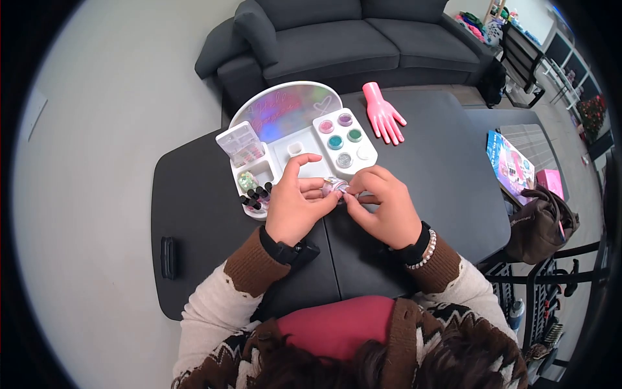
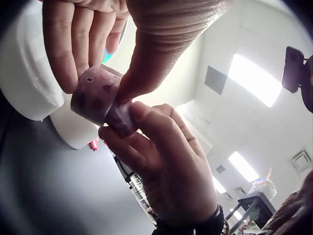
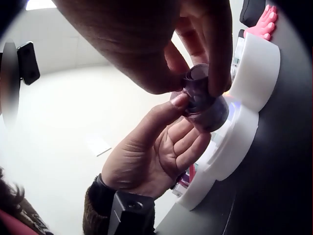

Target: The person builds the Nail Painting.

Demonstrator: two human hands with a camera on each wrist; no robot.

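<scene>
Both hands meet over the front edge of a white nail-art tray (image 1: 299,170). Between them is a small, shiny, see-through purple roll (image 2: 95,95), printed with dark spots and seemingly of film. My left hand (image 1: 293,206) grips its wider part between thumb and fingers, its index finger raised. The thumb and fingertips of my right hand (image 1: 389,206) pinch the narrower end (image 3: 198,73). Just left of my left hand stand several black-capped polish bottles (image 1: 254,202) and a compartment of pale green pieces (image 1: 247,181). Glitter pots (image 1: 335,142) sit in the tray's right side.
A pink model hand (image 1: 383,115) lies on the black table (image 1: 427,168) behind the tray. The tray's rounded mirror-like back panel (image 1: 285,107) stands upright. A black case (image 1: 168,258) lies at the left edge. To the right are a printed box (image 1: 512,165) and a dark bag (image 1: 543,223).
</scene>
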